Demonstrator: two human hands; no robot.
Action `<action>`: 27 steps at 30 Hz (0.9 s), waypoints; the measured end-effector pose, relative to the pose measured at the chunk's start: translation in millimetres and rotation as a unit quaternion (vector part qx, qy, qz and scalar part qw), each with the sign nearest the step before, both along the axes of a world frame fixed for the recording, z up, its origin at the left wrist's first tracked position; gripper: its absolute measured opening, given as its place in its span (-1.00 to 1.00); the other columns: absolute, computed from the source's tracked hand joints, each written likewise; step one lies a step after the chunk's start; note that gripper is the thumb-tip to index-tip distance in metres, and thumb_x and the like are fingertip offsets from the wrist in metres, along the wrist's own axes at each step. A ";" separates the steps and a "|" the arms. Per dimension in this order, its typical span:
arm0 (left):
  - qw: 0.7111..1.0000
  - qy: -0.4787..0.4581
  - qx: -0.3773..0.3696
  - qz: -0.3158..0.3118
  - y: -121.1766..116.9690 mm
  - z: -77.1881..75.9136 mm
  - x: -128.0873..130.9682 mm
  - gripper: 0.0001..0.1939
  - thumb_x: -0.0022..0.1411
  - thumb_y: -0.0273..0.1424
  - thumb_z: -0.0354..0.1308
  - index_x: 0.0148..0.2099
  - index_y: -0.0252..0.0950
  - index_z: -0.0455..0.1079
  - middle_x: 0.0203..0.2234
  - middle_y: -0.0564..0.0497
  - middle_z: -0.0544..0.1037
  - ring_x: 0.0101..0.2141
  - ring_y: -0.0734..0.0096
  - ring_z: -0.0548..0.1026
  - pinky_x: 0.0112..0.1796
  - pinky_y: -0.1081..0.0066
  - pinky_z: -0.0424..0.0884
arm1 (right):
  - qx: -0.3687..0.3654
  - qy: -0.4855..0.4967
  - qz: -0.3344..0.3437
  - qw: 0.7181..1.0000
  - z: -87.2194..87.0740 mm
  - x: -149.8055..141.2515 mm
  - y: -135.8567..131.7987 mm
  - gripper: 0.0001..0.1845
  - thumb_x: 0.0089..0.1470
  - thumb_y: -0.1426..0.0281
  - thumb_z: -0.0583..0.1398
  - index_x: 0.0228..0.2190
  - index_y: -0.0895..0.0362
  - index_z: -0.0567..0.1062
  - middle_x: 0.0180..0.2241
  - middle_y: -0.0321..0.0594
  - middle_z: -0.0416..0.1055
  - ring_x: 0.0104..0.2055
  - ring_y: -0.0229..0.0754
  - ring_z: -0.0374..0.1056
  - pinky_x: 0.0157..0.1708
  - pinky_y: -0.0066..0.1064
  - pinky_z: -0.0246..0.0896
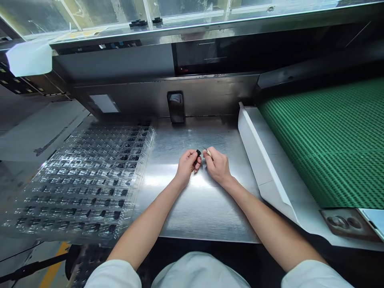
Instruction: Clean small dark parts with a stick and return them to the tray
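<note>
Over the middle of the steel worktop (198,208), my left hand (188,165) pinches a small black part (198,153) between thumb and fingers. Just to its right, my right hand (218,165) is closed around a small pale-handled tool (209,153). The tool's thin dark tip points left toward the black part, with a narrow gap between them. Most of its handle is hidden in my fingers, and its exact kind is too small to tell. Left of my hands lies a clear plastic tray (141,168) with rows of pockets, several holding black parts.
A black phone (176,107) leans upright against the metal back panel (210,96). To the right, a white guard rail (264,168) borders a green conveyor belt (336,140). A metal socket plate (345,222) sits near the belt's front end. White paper (30,58) hangs at upper left.
</note>
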State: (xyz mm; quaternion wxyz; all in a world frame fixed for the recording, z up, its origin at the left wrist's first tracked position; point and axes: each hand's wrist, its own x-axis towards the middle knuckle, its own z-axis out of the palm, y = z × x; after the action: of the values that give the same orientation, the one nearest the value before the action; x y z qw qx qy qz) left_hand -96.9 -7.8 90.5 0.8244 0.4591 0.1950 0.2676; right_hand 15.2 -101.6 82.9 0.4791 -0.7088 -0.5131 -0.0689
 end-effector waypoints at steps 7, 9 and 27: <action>0.989 -0.014 -0.140 0.053 6.4 8.2 -0.9 -0.86 0.34 -0.44 0.22 -0.27 -0.34 0.33 -0.37 -0.07 0.55 -0.36 0.38 0.57 -0.28 0.37 0.53 | 0.044 0.033 0.031 0.998 2.3 -4.5 -0.1 -0.86 0.34 0.33 0.13 -0.25 0.07 0.48 -0.36 -0.26 0.51 -0.37 -0.16 0.40 -0.34 -0.38 0.21; 0.983 -0.020 -0.170 0.059 8.4 7.9 -0.9 -0.86 0.35 -0.51 0.19 -0.30 -0.34 0.32 -0.37 -0.06 0.55 -0.32 0.37 0.58 -0.21 0.36 0.54 | 0.045 0.037 0.053 0.997 1.4 -7.1 0.8 -0.85 0.28 0.40 0.15 -0.15 0.06 0.52 -0.22 -0.24 0.57 -0.25 -0.13 0.49 -0.26 -0.38 0.29; 0.979 -0.036 -0.191 0.068 12.0 7.9 -2.2 -0.92 0.28 -0.47 0.21 -0.27 -0.32 0.36 -0.29 -0.15 0.61 -0.28 0.32 0.58 -0.16 0.32 0.48 | 0.032 0.054 0.060 0.996 3.1 -8.9 2.1 -0.90 0.28 0.33 0.19 -0.23 0.07 0.50 -0.19 -0.17 0.52 -0.28 -0.11 0.43 -0.29 -0.33 0.31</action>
State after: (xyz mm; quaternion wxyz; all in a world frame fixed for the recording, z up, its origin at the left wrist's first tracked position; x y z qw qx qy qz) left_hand -99.1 4.1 98.5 0.8834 0.2690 0.2429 0.2971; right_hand 6.4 -99.5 86.0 0.5315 -0.6637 -0.5260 -0.0180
